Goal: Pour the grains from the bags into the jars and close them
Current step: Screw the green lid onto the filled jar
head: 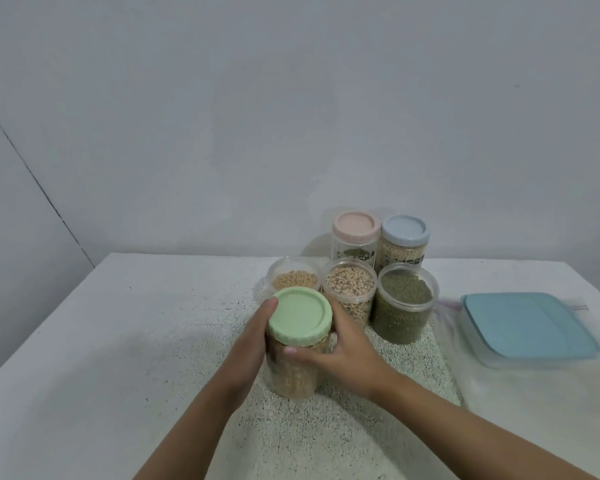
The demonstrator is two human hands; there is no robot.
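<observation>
the person is gripping a clear jar [293, 372] of pale grains with both hands near the front of a speckled mat [326, 434] that is lying on the white table [84, 341]. a green lid [299, 315] is sitting on top of this jar. the left hand [253, 344] is wrapping round the jar's left side, its thumb reaching up beside the lid's rim. the right hand [343, 344] is clasping the right side, its thumb lying across the front of the jar just under the lid.

just behind, three jars are standing open in a row: one with tan grains [293, 277], one with speckled beans [349, 291] and one with dark green grains [404, 306]. behind those, a pink-lidded jar [354, 237] and a blue-lidded jar [404, 242] are standing side by side near the wall [291, 98]. to the right, a flat box with a blue lid [527, 327] is resting on clear plastic bags [465, 358].
</observation>
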